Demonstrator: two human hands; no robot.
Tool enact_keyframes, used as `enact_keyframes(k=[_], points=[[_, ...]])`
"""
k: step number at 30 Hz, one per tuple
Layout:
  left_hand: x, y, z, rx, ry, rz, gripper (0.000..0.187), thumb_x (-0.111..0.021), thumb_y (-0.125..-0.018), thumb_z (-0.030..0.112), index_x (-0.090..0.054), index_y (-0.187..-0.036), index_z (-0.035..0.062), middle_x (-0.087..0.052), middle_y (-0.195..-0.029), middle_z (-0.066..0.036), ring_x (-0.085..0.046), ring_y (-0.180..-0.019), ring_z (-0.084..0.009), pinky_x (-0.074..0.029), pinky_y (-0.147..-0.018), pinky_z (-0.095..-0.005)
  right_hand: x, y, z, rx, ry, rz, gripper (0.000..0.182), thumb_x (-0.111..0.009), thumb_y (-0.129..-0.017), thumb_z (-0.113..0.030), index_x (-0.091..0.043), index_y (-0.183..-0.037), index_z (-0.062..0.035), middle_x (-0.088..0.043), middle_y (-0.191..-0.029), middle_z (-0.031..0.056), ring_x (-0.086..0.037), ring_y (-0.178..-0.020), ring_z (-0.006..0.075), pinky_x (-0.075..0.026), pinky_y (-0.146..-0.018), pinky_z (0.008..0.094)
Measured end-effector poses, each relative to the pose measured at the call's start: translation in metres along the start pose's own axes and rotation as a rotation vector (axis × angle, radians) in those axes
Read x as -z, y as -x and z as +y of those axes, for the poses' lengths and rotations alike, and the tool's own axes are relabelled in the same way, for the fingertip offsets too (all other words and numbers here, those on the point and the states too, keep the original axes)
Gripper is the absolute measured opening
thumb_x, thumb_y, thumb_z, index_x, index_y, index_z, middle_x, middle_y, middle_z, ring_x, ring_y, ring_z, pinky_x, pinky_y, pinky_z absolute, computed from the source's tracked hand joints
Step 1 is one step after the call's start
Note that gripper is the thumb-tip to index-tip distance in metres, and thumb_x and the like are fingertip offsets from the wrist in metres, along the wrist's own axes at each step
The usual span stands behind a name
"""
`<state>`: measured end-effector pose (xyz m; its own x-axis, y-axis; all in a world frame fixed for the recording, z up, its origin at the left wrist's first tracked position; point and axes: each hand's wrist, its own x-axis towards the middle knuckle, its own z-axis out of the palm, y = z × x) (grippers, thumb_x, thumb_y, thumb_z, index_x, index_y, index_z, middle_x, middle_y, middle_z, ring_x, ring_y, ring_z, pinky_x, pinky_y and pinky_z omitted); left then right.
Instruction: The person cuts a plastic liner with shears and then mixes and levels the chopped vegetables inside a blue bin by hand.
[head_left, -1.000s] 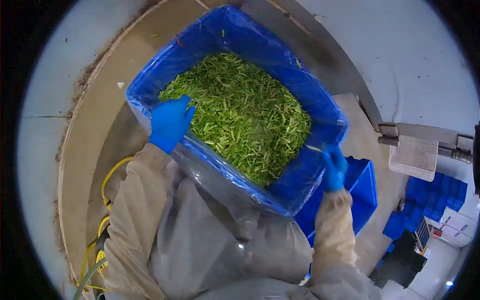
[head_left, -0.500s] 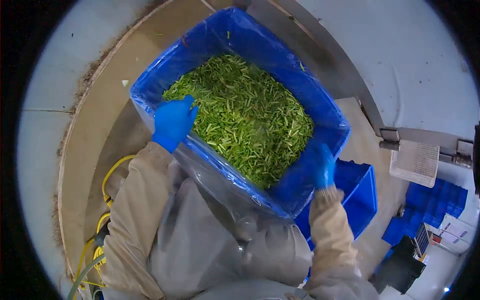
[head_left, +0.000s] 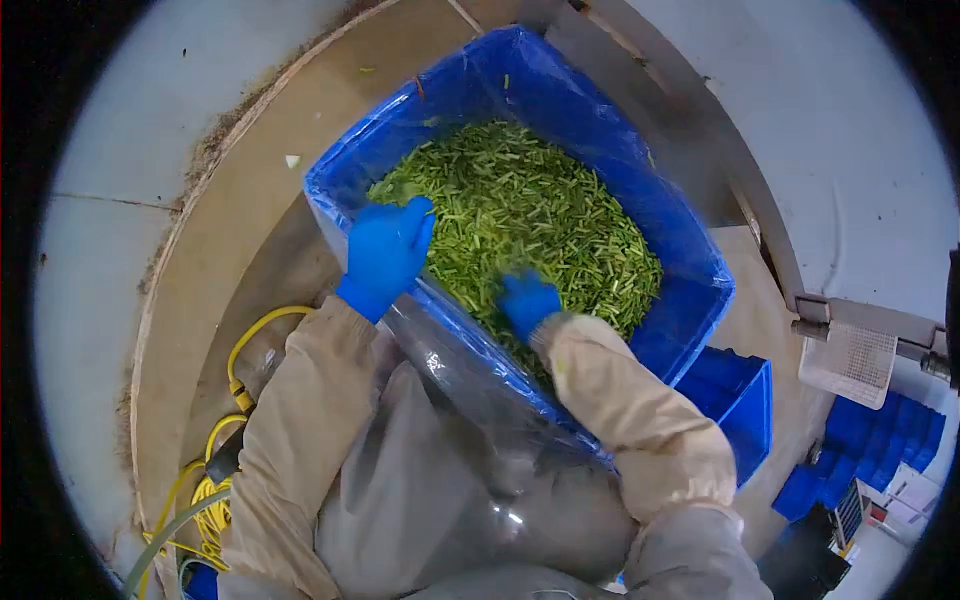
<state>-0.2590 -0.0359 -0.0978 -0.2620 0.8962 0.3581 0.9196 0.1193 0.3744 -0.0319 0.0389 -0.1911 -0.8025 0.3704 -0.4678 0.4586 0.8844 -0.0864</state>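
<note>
A large blue bin (head_left: 690, 290) lined with clear plastic holds a heap of short-cut green vegetable pieces (head_left: 560, 220), like chopped stems or beans. My left hand (head_left: 385, 250), in a blue glove, is over the bin's near left rim with its fingers curled closed. A small greenish bit shows at its fingertips, too small to name surely. My right hand (head_left: 528, 302), also gloved in blue, reaches into the near part of the heap. Its fingertips are blurred and partly hidden among the pieces, so their grip does not show.
Beside the large bin, at the right, stands a smaller blue bin (head_left: 755, 420). Yellow hose (head_left: 235, 365) lies on the floor at the left. A white perforated basket (head_left: 850, 365) and stacked blue crates (head_left: 870, 440) are farther right.
My right hand has swung left from the bin's right side onto the green pieces. My left hand stays by the near left rim. The whole view has shifted slightly.
</note>
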Motion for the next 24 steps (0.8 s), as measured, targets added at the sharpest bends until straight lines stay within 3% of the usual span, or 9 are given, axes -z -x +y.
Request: enact_keyframes(k=[4,7,9,11,13,16,18,21,24], points=[[0.014,0.001,-0.014,0.003,0.017,0.244,0.006,-0.056,-0.076,0.013,-0.056,-0.080,0.0093,-0.051,-0.058,-0.011,-0.050,-0.058,-0.0298,-0.039,-0.056,-0.0414,-0.035,0.063,0.059,-0.026,-0.013,-0.196,0.032,-0.055,-0.072,-0.023,-0.058,-0.103,-0.0180,-0.049,-0.117,0.0100,-0.048,-0.104,0.0352,-0.047,-0.078,0.0422],[0.015,0.010,-0.032,0.157,0.162,0.200,0.004,-0.056,-0.076,0.011,-0.057,-0.079,0.0090,-0.051,-0.060,-0.012,-0.049,-0.061,-0.0300,-0.038,-0.057,-0.0414,-0.001,0.049,0.069,-0.032,-0.184,-0.300,0.034,-0.051,-0.079,-0.024,-0.053,-0.113,-0.0182,-0.050,-0.115,0.0145,-0.055,-0.095,0.0335,-0.047,-0.076,0.0452],[0.011,0.013,-0.035,0.129,0.135,0.215,0.005,-0.056,-0.076,0.010,-0.058,-0.081,0.0092,-0.051,-0.060,-0.012,-0.049,-0.061,-0.0299,-0.038,-0.057,-0.0407,0.030,0.022,0.053,-0.114,-0.264,-0.166,0.040,-0.059,-0.073,-0.027,-0.054,-0.111,-0.0147,-0.048,-0.118,0.0127,-0.055,-0.092,0.0338,-0.047,-0.080,0.0385],[0.010,0.013,-0.035,0.101,0.107,0.230,0.006,-0.056,-0.076,0.009,-0.058,-0.082,0.0093,-0.050,-0.061,-0.012,-0.049,-0.060,-0.0299,-0.037,-0.057,-0.0400,0.055,-0.001,0.040,-0.082,-0.133,-0.131,0.039,-0.058,-0.075,-0.027,-0.054,-0.111,-0.0130,-0.047,-0.118,0.0153,-0.055,-0.093,0.0341,-0.046,-0.079,0.0404],[0.010,0.013,-0.032,0.112,0.126,0.244,0.008,-0.057,-0.075,0.008,-0.059,-0.083,0.0092,-0.050,-0.061,-0.012,-0.048,-0.060,-0.0297,-0.037,-0.058,-0.0396,0.049,-0.038,0.030,-0.073,-0.008,0.152,0.035,-0.059,-0.075,-0.027,-0.056,-0.106,-0.0112,-0.043,-0.123,0.0173,-0.056,-0.091,0.0351,-0.046,-0.079,0.0421],[0.009,0.012,-0.032,0.119,0.137,0.240,0.009,-0.057,-0.075,0.007,-0.059,-0.083,0.0090,-0.051,-0.062,-0.012,-0.049,-0.061,-0.0297,-0.037,-0.058,-0.0394,0.046,-0.087,-0.004,-0.111,-0.163,0.078,0.030,-0.058,-0.074,-0.028,-0.059,-0.099,-0.0108,-0.050,-0.116,0.0176,-0.058,-0.086,0.0348,-0.047,-0.077,0.0429],[0.007,0.011,-0.034,0.093,0.147,0.253,0.009,-0.057,-0.074,0.007,-0.059,-0.083,0.0088,-0.051,-0.062,-0.011,-0.049,-0.062,-0.0295,-0.037,-0.058,-0.0393,0.022,-0.099,-0.021,-0.174,-0.267,0.010,0.024,-0.057,-0.074,-0.027,-0.061,-0.091,-0.0094,-0.058,-0.096,0.0180,-0.058,-0.082,0.0348,-0.047,-0.072,0.0437],[0.003,0.015,-0.037,0.071,0.147,0.281,0.010,-0.057,-0.074,0.006,-0.060,-0.084,0.0084,-0.051,-0.061,-0.011,-0.049,-0.063,-0.0289,-0.037,-0.059,-0.0391,0.008,-0.092,-0.015,-0.131,-0.331,0.138,0.021,-0.055,-0.075,-0.025,-0.061,-0.088,-0.0094,-0.060,-0.081,0.0171,-0.057,-0.081,0.0349,-0.046,-0.069,0.0444],[0.001,0.016,-0.037,0.085,0.138,0.279,0.012,-0.058,-0.074,0.005,-0.060,-0.085,0.0080,-0.050,-0.062,-0.011,-0.048,-0.062,-0.0285,-0.037,-0.059,-0.0389,0.005,-0.059,0.008,-0.036,-0.404,0.157,0.020,-0.052,-0.077,-0.024,-0.060,-0.088,-0.0091,-0.059,-0.082,0.0169,-0.057,-0.078,0.0358,-0.045,-0.068,0.0443]])
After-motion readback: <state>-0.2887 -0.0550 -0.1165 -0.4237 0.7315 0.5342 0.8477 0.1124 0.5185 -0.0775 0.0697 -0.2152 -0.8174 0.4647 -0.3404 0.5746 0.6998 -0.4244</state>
